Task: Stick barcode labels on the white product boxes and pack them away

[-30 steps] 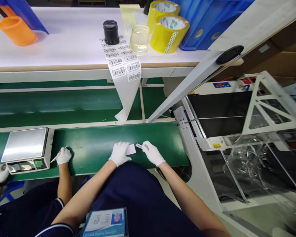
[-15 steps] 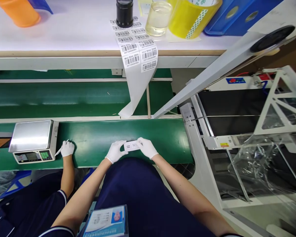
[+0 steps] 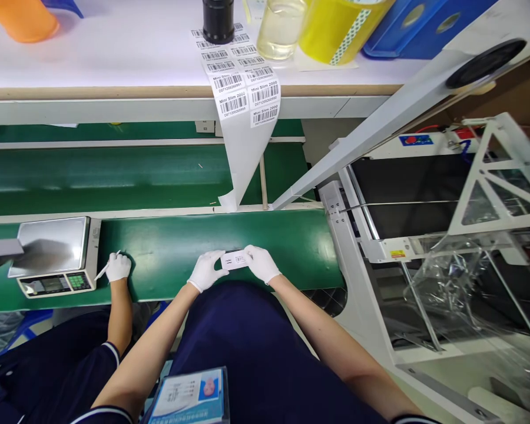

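Observation:
Close to my body, over the near edge of the green conveyor belt [image 3: 154, 247], I hold a small white box [image 3: 234, 259] with a printed label. My left hand [image 3: 207, 271], in a white glove, grips its left end. The gloved right hand [image 3: 261, 264] pinches its right end from above. Dark print and a barcode show on the face turned up to me; the underside is hidden. Ahead, a strip of barcode labels [image 3: 252, 147] hangs from the shelf down towards the belt.
Left stands a weighing scale [image 3: 53, 250], with a dark object entering over its plate. A co-worker's gloved hand [image 3: 118, 267] holds a white pen beside it. A white shelf [image 3: 115, 59] carries yellow tape [image 3: 331, 32] and a black cylinder [image 3: 218, 20]. A slanted white post [image 3: 335, 156] and a machine frame are right.
A dark object has come in over the scale plate from the left. The box stays between my hands, almost still. The view has shifted slightly.

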